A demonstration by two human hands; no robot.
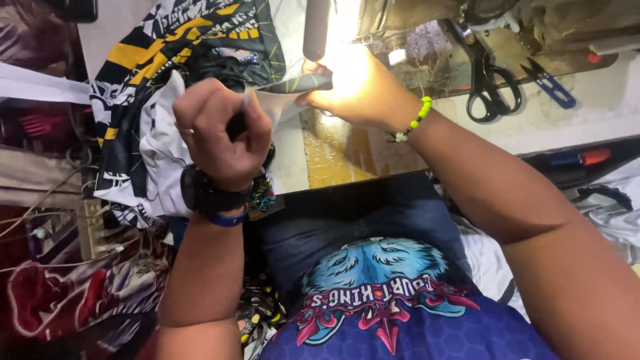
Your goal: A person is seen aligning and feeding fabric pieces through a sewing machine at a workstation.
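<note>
The left hand [220, 130] is fisted on a dark strip of fabric [297, 83] – its long axis runs sideways to the right hand [353, 90], which pinches the far end under the glaring lamp – above the black-yellow-white garment [160, 73] on the desk [573, 120].

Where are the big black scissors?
The black scissors lie at upper right on the sewing table, beside the small blue snips, beyond the right hand.

Your way left is blocked by the bunched black, yellow and white fabric [153, 100] heaped over the bench [587, 120]; ahead, the lamp's dark tube [316, 30] hangs just above your hands; to the right, black scissors [490, 83] and blue snips [550, 83] lie near each other; bare bench shows beyond them.
</note>
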